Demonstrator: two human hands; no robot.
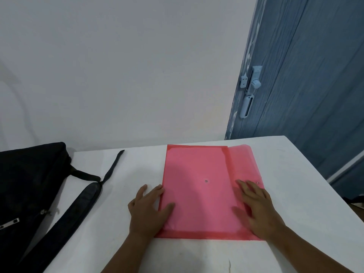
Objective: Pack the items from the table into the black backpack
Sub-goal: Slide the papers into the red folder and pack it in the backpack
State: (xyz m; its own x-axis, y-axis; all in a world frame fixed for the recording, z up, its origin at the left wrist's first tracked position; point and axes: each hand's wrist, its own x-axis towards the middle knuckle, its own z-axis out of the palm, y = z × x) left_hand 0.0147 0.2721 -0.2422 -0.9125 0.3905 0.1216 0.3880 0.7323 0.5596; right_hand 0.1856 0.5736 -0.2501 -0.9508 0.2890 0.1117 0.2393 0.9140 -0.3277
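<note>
Both my hands rest on the pink folder (199,192), which lies flat on the white surface (126,174) with its snap flap folded out to the right. My left hand (149,209) lies at its left edge, fingers relaxed, thumb over the cover; my right hand (256,207) is spread flat on the flap side. Neither grips anything; I judge they steady it for closing. The black backpack (29,186) lies well apart, left.

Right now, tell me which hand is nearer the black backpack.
Left. The left hand rests at the pink folder's left edge, on the side toward the black backpack. The right hand lies flat on the folder's right side, farther away.
</note>
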